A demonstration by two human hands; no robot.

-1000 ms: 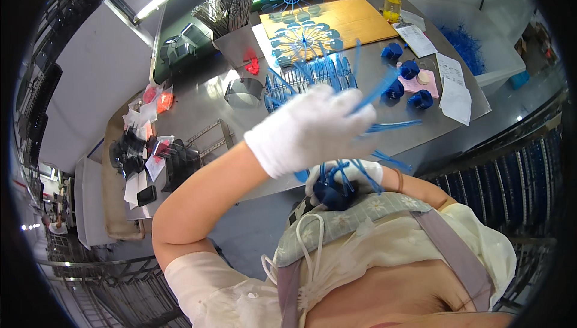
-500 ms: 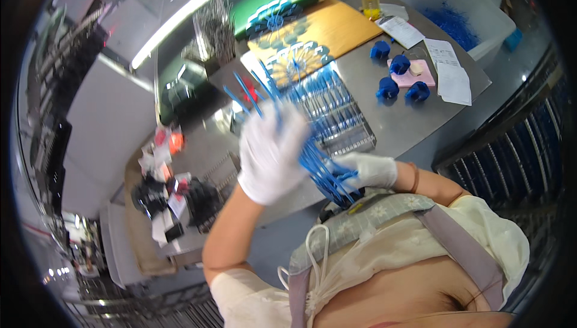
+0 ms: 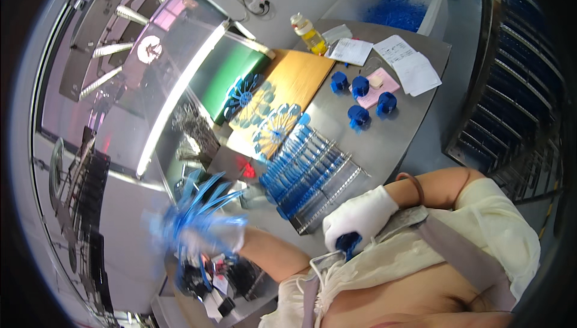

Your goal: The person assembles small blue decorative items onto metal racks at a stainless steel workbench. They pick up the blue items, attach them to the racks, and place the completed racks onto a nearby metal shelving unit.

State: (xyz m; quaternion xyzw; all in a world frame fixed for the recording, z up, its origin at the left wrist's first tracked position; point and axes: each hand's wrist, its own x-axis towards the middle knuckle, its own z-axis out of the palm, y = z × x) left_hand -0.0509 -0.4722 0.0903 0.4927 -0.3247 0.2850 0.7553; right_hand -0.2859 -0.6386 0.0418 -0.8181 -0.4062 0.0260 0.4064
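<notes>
My left hand, in a white glove, is raised far out to the left and blurred; it grips a fan of long blue plastic strips. My right hand, also gloved in white, is held close to my chest and closed on a small dark blue round piece. Between the hands, on the grey table, lies a metal rack filled with rows of blue strips.
Several blue round holders stand by a pink pad and paper sheets. Blue fan-shaped assemblies lie on a brown board. A yellow bottle and a white bin of blue strips sit at the back.
My left hand has swung from over the rack far out to the left, carrying the bundle of blue strips. The view has tilted left. My right hand stays near my chest.
</notes>
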